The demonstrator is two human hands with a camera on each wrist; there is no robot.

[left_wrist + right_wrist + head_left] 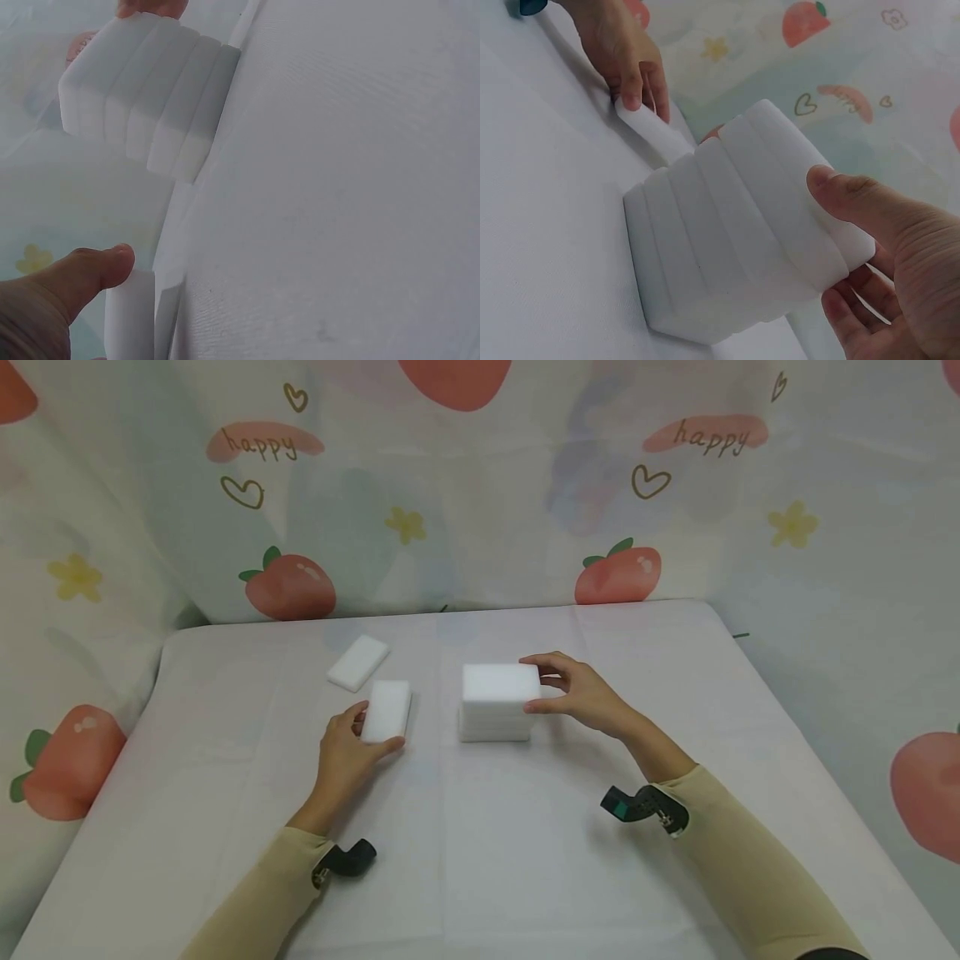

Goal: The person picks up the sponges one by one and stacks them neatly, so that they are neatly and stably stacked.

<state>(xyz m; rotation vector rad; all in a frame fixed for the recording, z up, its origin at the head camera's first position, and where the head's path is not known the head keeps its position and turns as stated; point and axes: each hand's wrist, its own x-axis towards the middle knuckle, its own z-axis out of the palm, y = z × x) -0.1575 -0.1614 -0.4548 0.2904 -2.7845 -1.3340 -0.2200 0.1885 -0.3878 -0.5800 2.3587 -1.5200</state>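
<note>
A stack of white, block-shaped sponges [495, 727] stands in the middle of the table, its layers slightly uneven in the right wrist view. At the stack's right end, my right hand [581, 693] pinches the top sponge [780, 142] between thumb and fingers. To the left, my left hand [345, 760] grips a single white sponge [388, 710], with the thumb at its near end and fingers along its left side. That sponge is low over the tabletop; in the left wrist view only part of it [131, 315] shows beside the thumb.
Behind the left hand another white sponge [358, 662] lies flat and angled. A white cloth covers the table [450, 860]. Printed curtains [487, 510] with fruit and flowers rise at the back and both sides. Each sleeve carries a black wrist camera [348, 860].
</note>
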